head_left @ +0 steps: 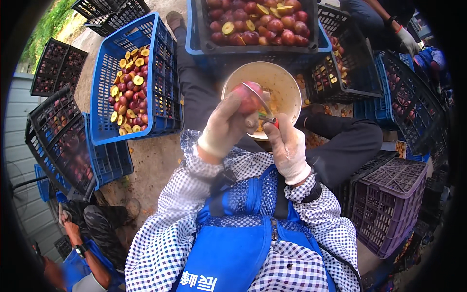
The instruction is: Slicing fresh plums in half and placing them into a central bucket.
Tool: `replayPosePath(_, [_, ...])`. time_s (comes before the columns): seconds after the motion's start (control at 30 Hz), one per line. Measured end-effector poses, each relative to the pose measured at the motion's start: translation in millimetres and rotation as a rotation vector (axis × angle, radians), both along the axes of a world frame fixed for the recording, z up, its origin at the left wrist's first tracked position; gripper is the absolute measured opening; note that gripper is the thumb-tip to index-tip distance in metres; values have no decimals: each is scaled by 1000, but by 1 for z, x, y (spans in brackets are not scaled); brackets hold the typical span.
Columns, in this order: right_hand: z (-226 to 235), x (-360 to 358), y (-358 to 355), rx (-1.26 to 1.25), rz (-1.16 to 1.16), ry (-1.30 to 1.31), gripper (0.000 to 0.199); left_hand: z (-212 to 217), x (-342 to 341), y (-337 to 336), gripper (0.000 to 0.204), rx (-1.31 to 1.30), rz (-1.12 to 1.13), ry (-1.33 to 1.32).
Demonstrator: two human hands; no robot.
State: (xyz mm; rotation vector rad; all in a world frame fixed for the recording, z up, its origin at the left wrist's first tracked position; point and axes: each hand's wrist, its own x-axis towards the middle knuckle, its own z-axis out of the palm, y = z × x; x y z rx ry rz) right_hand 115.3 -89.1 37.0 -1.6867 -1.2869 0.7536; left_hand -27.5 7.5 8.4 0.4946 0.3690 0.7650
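Note:
My left hand (224,127), in a pale glove, is closed around a red plum (247,97) held over a cream bowl (284,82). My right hand (288,146), also gloved, grips a small tool with a red handle and a curved metal loop (260,100) that rests against the plum. The bowl sits between my knees and holds bits of fruit. Both hands are close together above the bowl's near rim.
A blue crate (160,63) of halved and whole plums stands at left, and a dark crate (204,29) of plums on a blue one lies ahead. Black crates sit left and right, a purple crate (394,204) at right. Another person crouches at lower left (85,248); a gloved hand shows at upper right (406,41).

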Motion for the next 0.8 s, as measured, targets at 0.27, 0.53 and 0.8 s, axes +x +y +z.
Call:
replayPosePath(0.27, [-17,1,7,-66,49,-151,18,26,-5,6,59,411,-44,557])
replayPosePath(0.53, [-31,-11,19,85,84,262,21,14,12,3,47,296,146,480])
replayPosePath(0.8, [-21,14,34,153,263,112,34,14,18,5,51,253,67,419])
